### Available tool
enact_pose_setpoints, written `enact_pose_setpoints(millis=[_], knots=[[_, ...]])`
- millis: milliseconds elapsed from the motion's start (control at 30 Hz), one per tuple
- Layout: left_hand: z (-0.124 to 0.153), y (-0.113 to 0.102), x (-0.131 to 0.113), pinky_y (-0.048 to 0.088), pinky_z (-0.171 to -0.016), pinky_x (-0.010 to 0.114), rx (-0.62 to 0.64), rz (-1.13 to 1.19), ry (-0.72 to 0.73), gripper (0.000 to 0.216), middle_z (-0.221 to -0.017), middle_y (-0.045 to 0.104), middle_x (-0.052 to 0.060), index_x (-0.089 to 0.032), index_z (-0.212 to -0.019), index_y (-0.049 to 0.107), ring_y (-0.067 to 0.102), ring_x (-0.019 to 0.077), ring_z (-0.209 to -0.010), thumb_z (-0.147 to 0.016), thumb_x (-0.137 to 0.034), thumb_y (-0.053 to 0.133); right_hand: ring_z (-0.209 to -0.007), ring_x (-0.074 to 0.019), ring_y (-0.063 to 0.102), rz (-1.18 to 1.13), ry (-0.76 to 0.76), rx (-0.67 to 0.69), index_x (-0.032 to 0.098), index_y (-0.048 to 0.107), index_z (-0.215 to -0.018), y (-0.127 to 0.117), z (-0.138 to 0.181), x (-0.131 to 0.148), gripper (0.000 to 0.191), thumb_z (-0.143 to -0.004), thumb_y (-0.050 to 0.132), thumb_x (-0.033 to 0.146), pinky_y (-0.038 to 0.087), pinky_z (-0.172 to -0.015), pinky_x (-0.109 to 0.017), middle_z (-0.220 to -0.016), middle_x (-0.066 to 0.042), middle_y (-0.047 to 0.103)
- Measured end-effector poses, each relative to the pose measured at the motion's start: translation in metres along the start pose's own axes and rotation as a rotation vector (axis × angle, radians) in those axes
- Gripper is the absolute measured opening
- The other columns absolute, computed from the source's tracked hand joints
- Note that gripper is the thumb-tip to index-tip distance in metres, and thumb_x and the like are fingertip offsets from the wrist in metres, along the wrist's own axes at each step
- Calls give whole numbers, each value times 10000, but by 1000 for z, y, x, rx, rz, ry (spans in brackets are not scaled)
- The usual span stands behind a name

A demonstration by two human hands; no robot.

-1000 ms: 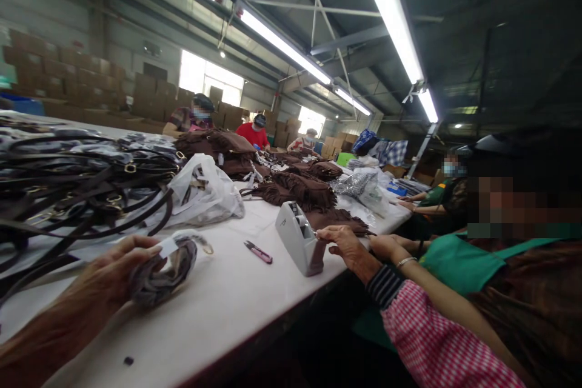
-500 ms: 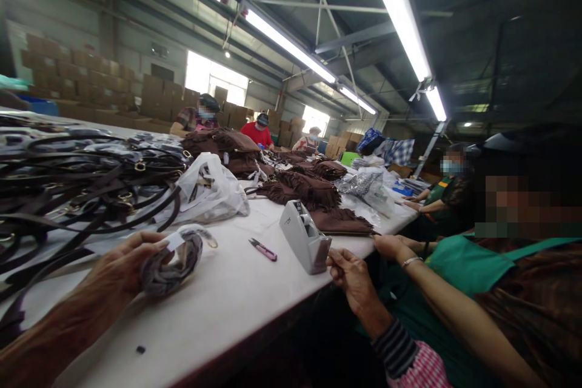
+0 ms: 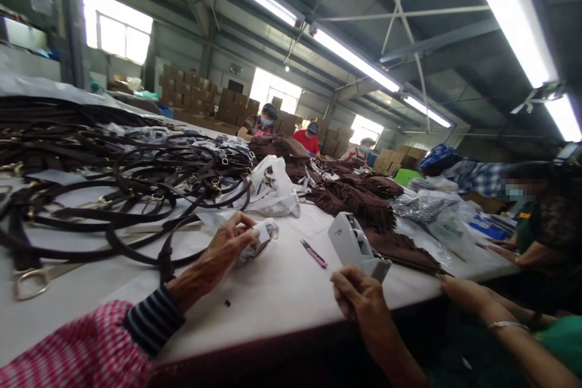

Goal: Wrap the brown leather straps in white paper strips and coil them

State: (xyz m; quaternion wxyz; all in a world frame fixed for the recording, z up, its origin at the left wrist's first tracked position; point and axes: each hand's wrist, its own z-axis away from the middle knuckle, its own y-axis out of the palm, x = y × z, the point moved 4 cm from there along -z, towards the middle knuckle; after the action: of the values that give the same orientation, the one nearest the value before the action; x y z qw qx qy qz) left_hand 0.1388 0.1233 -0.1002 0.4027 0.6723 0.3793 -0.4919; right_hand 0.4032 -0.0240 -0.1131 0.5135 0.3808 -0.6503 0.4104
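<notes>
My left hand (image 3: 222, 248) grips a small coiled roll in clear plastic (image 3: 260, 245), with a white label at its top; its inside is partly hidden by my fingers. My right hand (image 3: 361, 291) is closed in a pinch just in front of a grey tape dispenser (image 3: 346, 241). Whatever is between those fingertips is too small to make out. Pink-handled thread snips (image 3: 314, 253) lie on the white tabletop (image 3: 286, 297) between both hands. Dark leather straps with gold buckles (image 3: 150, 194) are heaped beyond my left hand.
A white plastic bag (image 3: 275, 188) stands beside the straps. Brown fringed fabric pieces (image 3: 354, 197) are piled behind the dispenser. A small black bit (image 3: 227, 303) lies near the front edge. At right, a co-worker's hand (image 3: 464, 294) touches the brown fabric; several people work farther off.
The view has swung left, showing more straps. My right hand has come away from the dispenser's front end, toward me. My left hand still holds the coiled roll.
</notes>
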Motion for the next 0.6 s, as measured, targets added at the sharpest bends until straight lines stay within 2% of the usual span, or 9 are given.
enact_pose_setpoints(millis=[67, 133, 233, 333, 500, 600], knots=[[2, 1, 1, 434, -650, 275, 5, -48, 14, 282, -800, 715, 7, -210, -938, 530, 601, 174, -722, -807, -370, 723, -437, -56, 370, -138, -21, 124, 175, 625, -747, 58, -9, 17, 388, -833, 783, 518, 227, -422, -208, -591, 37, 538], [3, 1, 2, 438, -670, 286, 18, -83, 40, 280, -830, 713, 8, -215, -953, 528, 598, 177, -736, -833, -385, 715, -427, -48, 373, -263, -35, 184, 166, 635, -763, 103, -21, 28, 364, -844, 781, 489, 222, -415, -202, -595, 35, 554], [0, -2, 5, 442, -689, 293, 25, -117, 83, 262, -832, 692, 0, -219, -956, 533, 592, 175, -741, -868, -401, 699, -417, -37, 365, -391, -6, 189, 163, 623, -757, 141, -36, 26, 363, -823, 801, 472, 204, -406, -191, -598, 36, 566], [-3, -4, 8, 452, -710, 303, 5, -142, 107, 242, -833, 688, 3, -222, -956, 546, 609, 190, -772, -875, -396, 694, -408, -32, 351, -418, 32, 161, 162, 607, -737, 152, -43, 16, 387, -794, 823, 478, 182, -395, -183, -575, 43, 557], [-4, -1, 8, 470, -703, 304, -23, -104, 97, 258, -896, 708, 20, -224, -935, 553, 630, 195, -769, -833, -389, 722, -388, -24, 336, -430, 66, 150, 160, 600, -720, 151, -48, 9, 407, -765, 843, 483, 172, -380, -180, -556, 47, 554], [-4, 1, 6, 465, -671, 294, -46, -122, 90, 268, -860, 701, 19, -221, -914, 561, 628, 197, -752, -798, -388, 736, -376, -23, 336, -454, 101, 163, 166, 584, -705, 152, -51, 5, 436, -727, 867, 497, 168, -369, -177, -536, 55, 544]])
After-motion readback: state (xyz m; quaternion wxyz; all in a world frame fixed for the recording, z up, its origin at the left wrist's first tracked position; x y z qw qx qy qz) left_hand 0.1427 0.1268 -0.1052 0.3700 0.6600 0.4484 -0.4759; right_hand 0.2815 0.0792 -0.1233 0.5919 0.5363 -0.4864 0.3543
